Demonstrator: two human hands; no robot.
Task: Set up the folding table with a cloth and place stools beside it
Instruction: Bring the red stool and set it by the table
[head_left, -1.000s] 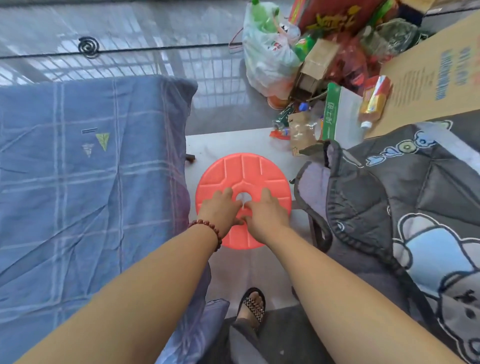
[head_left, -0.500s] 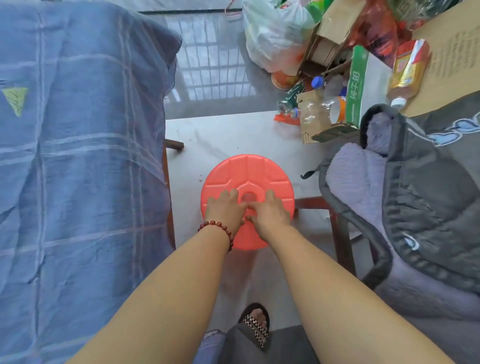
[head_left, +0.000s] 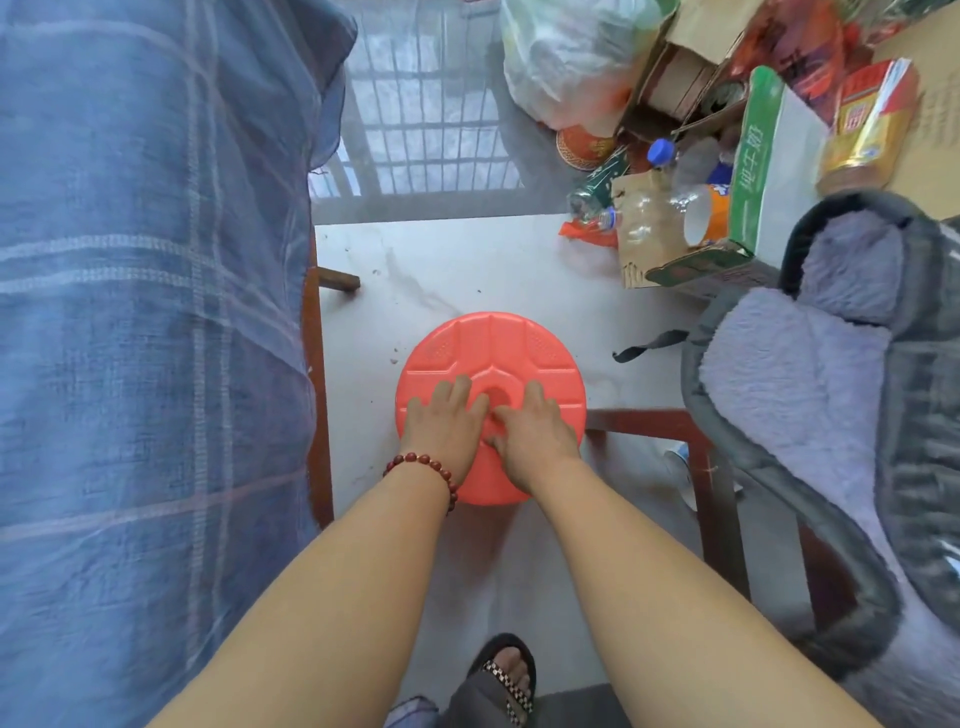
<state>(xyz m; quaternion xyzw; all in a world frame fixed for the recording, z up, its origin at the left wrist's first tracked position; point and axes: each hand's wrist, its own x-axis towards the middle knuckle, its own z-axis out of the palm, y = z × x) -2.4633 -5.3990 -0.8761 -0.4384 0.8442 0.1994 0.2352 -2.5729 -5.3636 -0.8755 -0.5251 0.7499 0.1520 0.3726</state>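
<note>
A round red plastic stool seat (head_left: 493, 353) sits low over the pale floor, just right of the folding table. A blue checked cloth (head_left: 145, 312) covers the table and hangs down its side, with a brown leg (head_left: 318, 415) showing at the cloth's edge. My left hand (head_left: 441, 421), with a bead bracelet on its wrist, lies flat on the seat left of the centre hole. My right hand (head_left: 535, 431) lies flat on the seat right of the hole. The fingertips of both hands meet near the hole. The stool's legs are hidden under the seat.
A grey quilted blanket (head_left: 805, 389) drapes over a brown wooden frame (head_left: 701, 467) close on the right. Bags, cartons and bottles (head_left: 675, 156) are piled on the floor at the back right. My sandalled foot (head_left: 506, 670) stands behind the stool.
Both hands stay pressed on the red seat. The view has tilted down and come closer, so the covered table now fills the left side.
</note>
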